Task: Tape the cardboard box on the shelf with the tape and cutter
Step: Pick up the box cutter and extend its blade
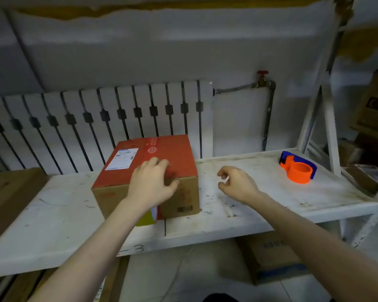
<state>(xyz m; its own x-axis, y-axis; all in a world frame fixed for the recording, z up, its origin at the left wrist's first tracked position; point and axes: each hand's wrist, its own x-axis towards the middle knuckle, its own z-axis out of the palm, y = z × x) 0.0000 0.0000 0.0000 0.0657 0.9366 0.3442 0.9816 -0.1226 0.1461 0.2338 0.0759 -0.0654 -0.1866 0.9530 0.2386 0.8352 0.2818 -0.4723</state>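
1. Head view: the cardboard box (175, 153) sits on the white shelf (52, 214) near centre, a little toward 9 o'clock. It has a red top and brown sides, a white label at the top's 10 o'clock corner, and a barcode low on the near face.
2. Left hand (151, 182) grasps the box at its near top edge, with fingers (159, 162) curled onto the red top and the thumb down on the near face.
3. Right hand (238, 184) hovers over the shelf just at 3 o'clock of the box. It touches nothing; its fingers are loosely curled and released.
4. Orange-and-blue tape cutter (298, 168) lies on the shelf well apart, at 2 o'clock of the box. Whether tape sits on its core, I cannot tell.
5. Handling (judgement): the box looks like stiff corrugated board and probably light. The printed top may be slick, so tape would need firm pressing. Steady it with a hand on top beside the seam, or hold opposite side walls. A flap's middle could sag. The seam is not visible.
6. Cutter (judgement): rigid plastic. Take it by the round body, away from the blade end.
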